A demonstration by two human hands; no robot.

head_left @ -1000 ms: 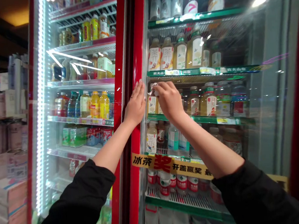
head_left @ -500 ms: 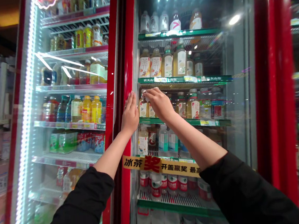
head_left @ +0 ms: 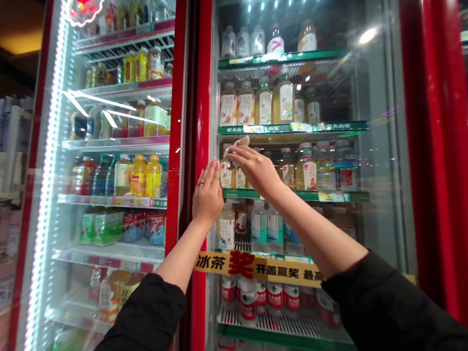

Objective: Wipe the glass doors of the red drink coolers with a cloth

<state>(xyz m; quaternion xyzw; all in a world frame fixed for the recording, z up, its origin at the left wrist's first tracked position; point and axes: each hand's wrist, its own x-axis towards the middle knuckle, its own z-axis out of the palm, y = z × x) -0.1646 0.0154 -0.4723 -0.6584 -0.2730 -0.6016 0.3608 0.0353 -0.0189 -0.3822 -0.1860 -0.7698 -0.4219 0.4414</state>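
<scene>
At the tall glass door [head_left: 379, 146] of a drinks cooler, a crumpled white wipe [head_left: 242, 141] sits in the grasp of the right hand [head_left: 256, 168]. Its fingers are bent and pinched around the wipe, so that one soft corner pokes up above them and a rumpled bit shows by the fingertips (paper or cloth, I cannot tell from where I stand). The wipe is up near the left edge of the glass, just below a shelf's green strip [head_left: 295, 128].

Just beside it, the left hand [head_left: 208, 197] lies flat along the red frame [head_left: 206, 96], fingers straight and close together, with a thin ring [head_left: 201, 184] around one of them. Its fingertips reach a little lower than the wipe.

The frame is smooth and glossy, the glass slick and dotted with reflected lights. Behind it, round-shouldered bottles [head_left: 284, 104] with pale labels stand in rows on wire shelves. A flat yellow banner [head_left: 262, 266], printed in black and red characters, slants across the door below the hands. Both bare forearms come out of dull black sleeves [head_left: 136, 320], the fabric puckered at the cuffs.
</scene>
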